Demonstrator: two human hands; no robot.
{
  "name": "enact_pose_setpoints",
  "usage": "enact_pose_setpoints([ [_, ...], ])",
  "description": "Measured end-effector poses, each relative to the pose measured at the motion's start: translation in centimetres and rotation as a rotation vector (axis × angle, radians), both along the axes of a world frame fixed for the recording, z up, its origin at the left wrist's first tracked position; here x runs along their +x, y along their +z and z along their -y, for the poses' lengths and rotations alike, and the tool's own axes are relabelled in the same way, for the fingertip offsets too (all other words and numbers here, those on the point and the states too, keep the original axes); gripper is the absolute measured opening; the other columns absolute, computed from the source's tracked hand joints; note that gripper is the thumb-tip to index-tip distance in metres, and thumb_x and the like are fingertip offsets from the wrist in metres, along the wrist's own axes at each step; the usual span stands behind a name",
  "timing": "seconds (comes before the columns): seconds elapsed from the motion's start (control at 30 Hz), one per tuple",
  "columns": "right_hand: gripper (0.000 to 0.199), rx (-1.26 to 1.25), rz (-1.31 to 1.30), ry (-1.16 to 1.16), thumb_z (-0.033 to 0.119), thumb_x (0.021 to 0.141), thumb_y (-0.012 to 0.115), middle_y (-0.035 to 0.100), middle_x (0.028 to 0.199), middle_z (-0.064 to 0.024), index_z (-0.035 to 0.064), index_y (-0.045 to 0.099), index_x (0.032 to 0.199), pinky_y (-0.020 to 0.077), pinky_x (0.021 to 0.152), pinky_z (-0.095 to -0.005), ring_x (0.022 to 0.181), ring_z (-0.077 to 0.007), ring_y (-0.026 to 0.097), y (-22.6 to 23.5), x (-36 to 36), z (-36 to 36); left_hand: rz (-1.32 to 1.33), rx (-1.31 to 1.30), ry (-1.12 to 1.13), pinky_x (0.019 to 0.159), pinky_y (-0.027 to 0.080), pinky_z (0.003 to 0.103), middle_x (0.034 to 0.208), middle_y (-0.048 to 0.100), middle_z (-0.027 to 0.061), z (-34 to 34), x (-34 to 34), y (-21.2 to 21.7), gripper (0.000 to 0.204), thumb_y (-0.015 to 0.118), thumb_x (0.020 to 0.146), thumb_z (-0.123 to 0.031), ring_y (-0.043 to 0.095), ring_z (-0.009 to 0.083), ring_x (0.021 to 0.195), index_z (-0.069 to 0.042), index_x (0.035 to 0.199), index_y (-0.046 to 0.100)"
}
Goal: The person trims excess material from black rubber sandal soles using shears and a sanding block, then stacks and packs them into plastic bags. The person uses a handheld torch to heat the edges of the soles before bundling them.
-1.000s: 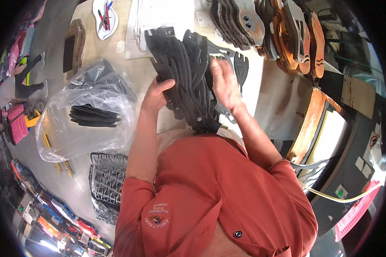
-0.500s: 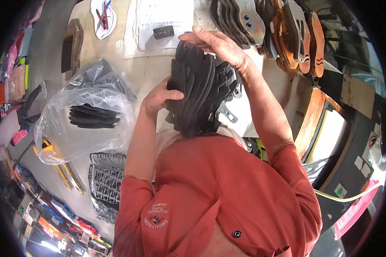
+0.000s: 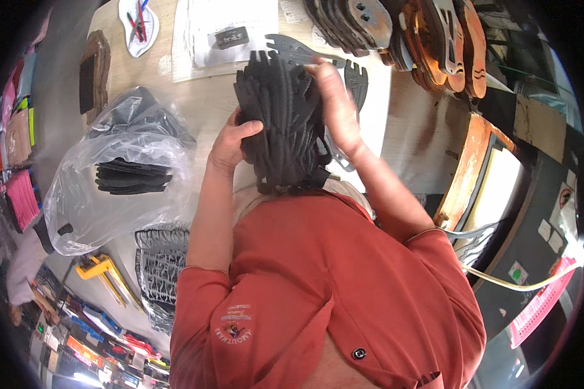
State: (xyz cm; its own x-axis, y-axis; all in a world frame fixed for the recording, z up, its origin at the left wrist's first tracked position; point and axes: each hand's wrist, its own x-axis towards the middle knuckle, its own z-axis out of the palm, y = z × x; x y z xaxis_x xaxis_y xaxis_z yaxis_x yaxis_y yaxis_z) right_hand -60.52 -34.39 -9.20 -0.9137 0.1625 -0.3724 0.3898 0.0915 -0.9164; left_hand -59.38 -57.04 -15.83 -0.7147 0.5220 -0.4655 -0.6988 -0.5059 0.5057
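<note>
Hands hold a black stack (image 3: 282,123) above the counter (image 3: 201,104), nearer the chest than before. Left hand (image 3: 230,146) fingers clamp its side; right hand (image 3: 334,107) probably presses its top, fingers together.

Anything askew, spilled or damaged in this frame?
Nothing stands out. The left hand and right hand hold a thick stack of black flat cut pieces over the wooden table; more lie inside a clear plastic bag.

The stack of black cut pieces (image 3: 282,123) hides the right hand's (image 3: 334,107) palm, while the clear plastic bag (image 3: 110,188) veils more black pieces near the worktable's left edge.
</note>
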Motion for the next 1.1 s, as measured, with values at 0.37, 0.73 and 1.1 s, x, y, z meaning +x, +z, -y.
enact_pose_setpoints([
  [0.37,0.062,-0.084,-0.146,-0.127,0.043,0.109,0.051,0.058,0.143,-0.0173,-0.0014,0.045,0.151,0.0366,0.116,-0.0365,0.134,-0.0257,0.052,0.7,0.4,1.5,-0.079,-0.033,0.197,0.101,0.053,0.038,0.128,0.064,0.0120,-1.7,0.3,1.0,0.064,0.078,0.086,-0.009,0.065,0.0235,0.114,0.001,0.142,0.048],
  [0.73,0.031,0.610,-0.593,0.230,0.012,0.077,0.087,0.067,0.101,-0.0114,0.0071,0.069,0.102,0.0517,0.088,-0.0417,0.099,-0.0318,0.064,2.0,6.2,2.3,-0.161,-0.123,0.323,0.102,0.053,0.040,0.131,0.061,0.0109,-1.5,0.9,0.8,0.056,0.073,0.091,-0.011,0.063,0.0240,0.117,-0.001,0.142,0.050],
  [1.1,0.020,0.533,-0.527,0.162,0.009,0.080,0.083,0.069,0.095,-0.0114,0.0060,0.070,0.096,0.0533,0.082,-0.0393,0.090,-0.0296,0.067,1.8,6.0,2.8,-0.119,-0.068,0.406,0.098,0.055,0.039,0.123,0.066,0.0091,-1.9,1.3,0.5,0.056,0.080,0.086,-0.005,0.066,0.0232,0.112,-0.003,0.136,0.053],
])
